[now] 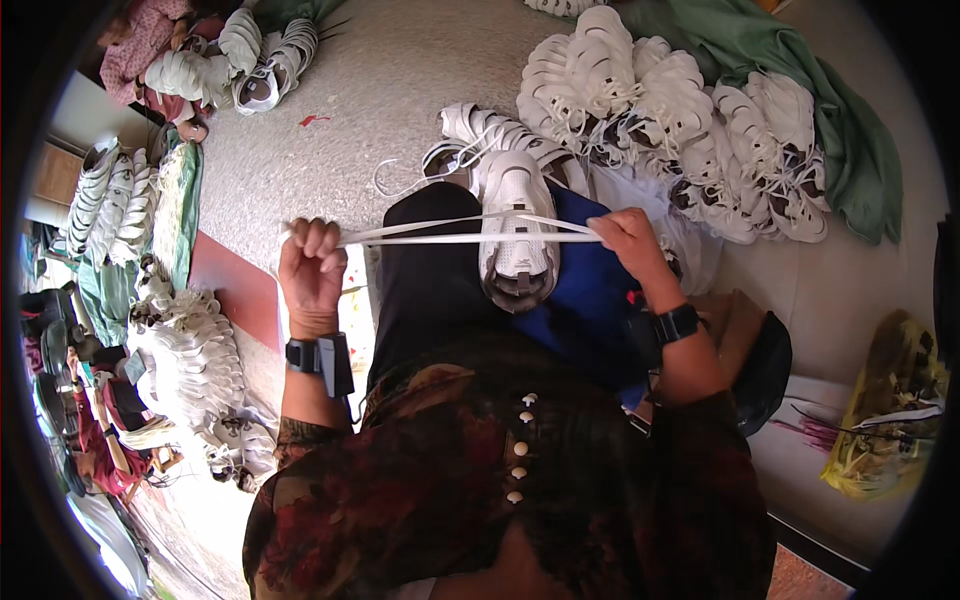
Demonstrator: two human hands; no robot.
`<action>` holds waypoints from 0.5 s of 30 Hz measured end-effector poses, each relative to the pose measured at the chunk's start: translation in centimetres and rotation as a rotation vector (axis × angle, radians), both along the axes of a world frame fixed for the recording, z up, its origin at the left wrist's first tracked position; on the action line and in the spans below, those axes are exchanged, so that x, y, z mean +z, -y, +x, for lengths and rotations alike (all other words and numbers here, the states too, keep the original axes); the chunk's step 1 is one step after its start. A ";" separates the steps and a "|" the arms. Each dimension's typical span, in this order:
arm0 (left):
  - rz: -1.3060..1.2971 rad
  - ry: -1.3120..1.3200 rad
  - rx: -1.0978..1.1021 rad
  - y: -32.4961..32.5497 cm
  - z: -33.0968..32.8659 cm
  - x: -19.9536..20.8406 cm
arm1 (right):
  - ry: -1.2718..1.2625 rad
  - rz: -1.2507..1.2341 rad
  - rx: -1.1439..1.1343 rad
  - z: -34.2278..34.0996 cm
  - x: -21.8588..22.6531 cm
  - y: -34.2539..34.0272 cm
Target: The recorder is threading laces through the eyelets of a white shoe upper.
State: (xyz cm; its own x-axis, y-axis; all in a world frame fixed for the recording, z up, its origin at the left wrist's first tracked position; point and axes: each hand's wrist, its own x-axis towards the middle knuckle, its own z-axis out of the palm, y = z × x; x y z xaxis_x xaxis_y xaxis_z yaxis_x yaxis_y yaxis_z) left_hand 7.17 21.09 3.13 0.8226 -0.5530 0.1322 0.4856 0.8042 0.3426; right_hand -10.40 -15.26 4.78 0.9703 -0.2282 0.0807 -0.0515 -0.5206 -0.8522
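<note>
A white sneaker [517, 185] rests on my lap over the blue cloth [585, 290], its heel opening toward me. Across it a white shoelace [450, 238] is pulled taut sideways in two strands. My left hand [315, 262] is closed around the lace at the left, knuckles up. At the right, my right hand [632, 245] pinches the other end between thumb and fingers. Just beyond the sneaker lie more white shoes [495, 130], with a loose lace curling out to their left.
A big pile of white sneakers [690, 110] lies at the far right beside a green cloth [850, 150]. More shoes [190, 345] are heaped at the left. Another person [140, 50] sits far left near shoes. A yellow bag [890, 420] stands at the right.
</note>
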 end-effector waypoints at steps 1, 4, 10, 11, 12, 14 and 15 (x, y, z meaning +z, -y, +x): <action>-0.005 -0.038 0.040 -1.8 0.4 -1.0 | -0.001 0.011 -0.073 -2.1 -0.8 1.8; 0.033 -0.158 0.171 -8.2 0.7 -7.3 | -0.105 0.420 -0.445 -7.9 -3.0 4.8; 0.992 -0.568 -0.086 -18.5 -0.1 -19.6 | -0.267 -0.880 -0.470 -12.1 -7.0 9.9; 1.468 -0.355 -0.121 -15.6 -0.3 -18.8 | -0.271 -0.884 -0.491 -11.7 -6.4 9.6; 1.930 -0.090 -0.144 -12.1 -0.3 -16.6 | -0.196 -0.745 -0.459 -10.1 -4.9 8.3; 2.349 1.045 0.171 -9.6 1.1 -14.5 | -0.028 -0.530 -0.321 -6.1 -1.8 4.5; 2.142 1.125 0.194 -4.2 1.1 -9.5 | 0.015 -0.441 -0.261 -5.1 -1.1 2.8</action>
